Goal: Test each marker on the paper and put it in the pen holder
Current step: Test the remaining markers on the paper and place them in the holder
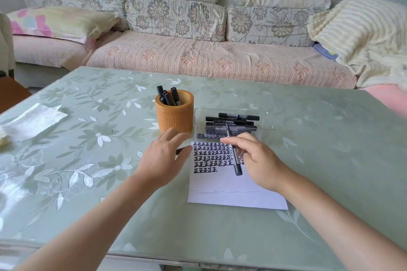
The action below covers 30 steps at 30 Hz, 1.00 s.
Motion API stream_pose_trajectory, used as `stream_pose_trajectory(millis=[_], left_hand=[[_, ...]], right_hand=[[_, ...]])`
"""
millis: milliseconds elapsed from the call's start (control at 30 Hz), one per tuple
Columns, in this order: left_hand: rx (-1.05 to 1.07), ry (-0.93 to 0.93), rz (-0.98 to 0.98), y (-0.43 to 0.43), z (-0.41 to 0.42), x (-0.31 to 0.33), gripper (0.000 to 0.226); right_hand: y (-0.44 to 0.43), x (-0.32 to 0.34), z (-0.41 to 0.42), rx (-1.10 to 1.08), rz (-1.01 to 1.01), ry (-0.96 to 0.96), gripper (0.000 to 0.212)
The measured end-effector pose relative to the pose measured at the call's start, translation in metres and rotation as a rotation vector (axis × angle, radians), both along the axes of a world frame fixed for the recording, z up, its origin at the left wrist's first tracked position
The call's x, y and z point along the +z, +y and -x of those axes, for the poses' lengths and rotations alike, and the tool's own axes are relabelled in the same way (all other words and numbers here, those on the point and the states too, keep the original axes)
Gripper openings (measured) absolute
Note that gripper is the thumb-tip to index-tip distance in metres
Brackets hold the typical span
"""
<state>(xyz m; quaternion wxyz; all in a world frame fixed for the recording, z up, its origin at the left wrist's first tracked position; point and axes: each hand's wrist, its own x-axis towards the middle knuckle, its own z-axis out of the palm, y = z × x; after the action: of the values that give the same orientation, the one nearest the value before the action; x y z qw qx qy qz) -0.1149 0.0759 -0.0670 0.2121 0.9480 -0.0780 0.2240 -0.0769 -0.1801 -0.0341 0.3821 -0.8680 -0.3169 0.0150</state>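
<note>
Head view: your left hand [164, 160] is blurred, with its fingers spread, straight and empty. I cannot tell whether it touches the pale green floral tabletop [88, 138]. A small dark object [181, 150] pokes out by its thumb, mostly hidden and too unclear to name.

Your right hand [253, 158] pinches a black marker [234, 156] round its middle with curled fingers. The barrel slants, with its thin end pointing away from you and its thick end toward you. I cannot make out any cap.

Under that hand lies the white sheet of paper [231, 191]. Your fingers and the marker cover the right ends of its rows of black characters [209, 156].

Just beyond your left fingertips stands the orange cylindrical pen holder [175, 116], with black markers [168, 95] upright inside. Beyond your right fingers and beside the holder sits a clear plastic tray [267, 120]. More black markers [239, 116] lie flat in it, the nearest partly hidden by your hand.

Well left of your left hand rests a white tissue [33, 119].
</note>
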Motion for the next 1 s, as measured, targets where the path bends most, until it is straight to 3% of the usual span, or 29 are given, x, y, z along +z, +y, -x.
stream_pose_trajectory(millis=[67,167,233,367,567,1000], left_hand=[[-0.157,-0.043,0.004,-0.011,0.008,0.004,0.024],[-0.337,-0.040,-0.017,-0.026,0.020,0.002,0.011],[-0.385,-0.023,-0.041,-0.032,0.025,-0.003,0.011],[-0.397,-0.011,-0.097,-0.034,0.033,-0.011,0.013],[-0.391,0.012,-0.100,-0.033,0.034,-0.014,0.012],[-0.383,0.036,-0.079,-0.032,0.033,-0.014,0.016]], right_hand=[[-0.002,-0.002,0.002,0.013,0.001,-0.015,0.061],[0.000,-0.008,0.006,0.007,-0.093,0.038,0.018],[0.003,-0.010,0.010,-0.023,-0.215,0.170,0.003],[0.007,-0.018,0.014,-0.085,-0.355,0.380,0.014],[0.012,-0.031,0.008,-0.253,-0.304,0.360,0.016],[0.014,-0.041,0.007,-0.150,-0.292,0.267,0.020]])
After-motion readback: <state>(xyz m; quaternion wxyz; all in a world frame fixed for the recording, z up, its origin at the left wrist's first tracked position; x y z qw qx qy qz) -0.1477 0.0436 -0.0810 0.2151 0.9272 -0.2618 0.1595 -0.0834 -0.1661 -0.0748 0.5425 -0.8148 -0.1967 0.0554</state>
